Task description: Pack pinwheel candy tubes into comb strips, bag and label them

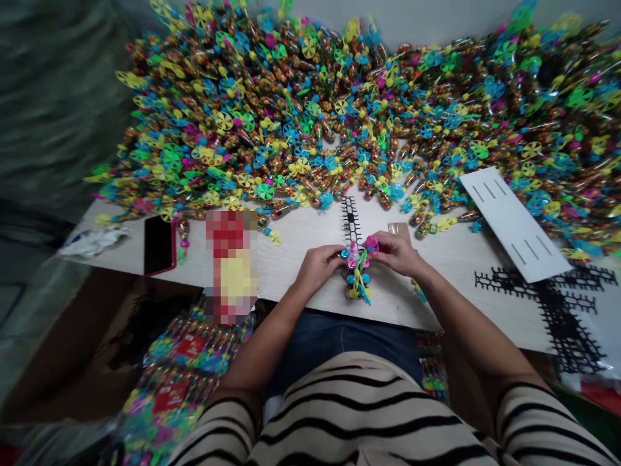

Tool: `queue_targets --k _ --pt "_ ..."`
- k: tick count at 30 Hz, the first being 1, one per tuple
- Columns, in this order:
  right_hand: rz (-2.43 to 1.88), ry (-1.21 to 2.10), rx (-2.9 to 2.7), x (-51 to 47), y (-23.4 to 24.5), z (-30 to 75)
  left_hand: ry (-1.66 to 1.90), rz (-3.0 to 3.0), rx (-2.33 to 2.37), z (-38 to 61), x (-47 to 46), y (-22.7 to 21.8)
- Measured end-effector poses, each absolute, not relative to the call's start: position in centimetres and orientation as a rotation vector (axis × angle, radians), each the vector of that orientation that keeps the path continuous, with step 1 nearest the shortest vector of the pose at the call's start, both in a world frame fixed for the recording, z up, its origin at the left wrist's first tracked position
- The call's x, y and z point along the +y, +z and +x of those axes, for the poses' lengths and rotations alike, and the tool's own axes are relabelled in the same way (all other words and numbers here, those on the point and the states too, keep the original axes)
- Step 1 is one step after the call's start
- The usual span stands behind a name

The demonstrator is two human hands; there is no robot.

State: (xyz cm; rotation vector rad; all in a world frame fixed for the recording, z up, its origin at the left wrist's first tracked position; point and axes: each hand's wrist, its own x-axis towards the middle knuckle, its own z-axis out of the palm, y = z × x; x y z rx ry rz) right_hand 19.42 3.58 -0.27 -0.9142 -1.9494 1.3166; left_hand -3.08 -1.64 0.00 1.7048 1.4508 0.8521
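Note:
My left hand (317,266) and my right hand (398,254) meet over the white table (301,243), in front of my body. Between them is a small bunch of toy fan candy tubes (358,277) with pink, blue, green and yellow plastic tops. The left fingers are closed at the bunch's left side. On the other side, the right thumb and fingers pinch near a pink fan top. A black toothed plastic strip (350,217) extends from the bunch toward the back of the table. The fingers hide part of the tubes, and fine detail is blurred.
A large heap of candy tubes (310,110) covers the table's back. At left lie a phone (159,244) and a crumpled wrapper (94,241). A slotted white card (514,223) rests over more black strips (565,317) at right. Packed bags (169,388) sit below, left.

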Motion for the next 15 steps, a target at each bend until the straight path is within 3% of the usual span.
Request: queue_targets --k 7,15 --pt "-0.897 1.563 -1.862 3.8 -0.7 19.4 0.843 1.757 1.403 -3.3 -1.4 -0.3" --pt "-0.898 1.539 -1.849 4.0 -0.8 19.2 0.904 1.780 1.387 -3.2 -1.7 -1.2"
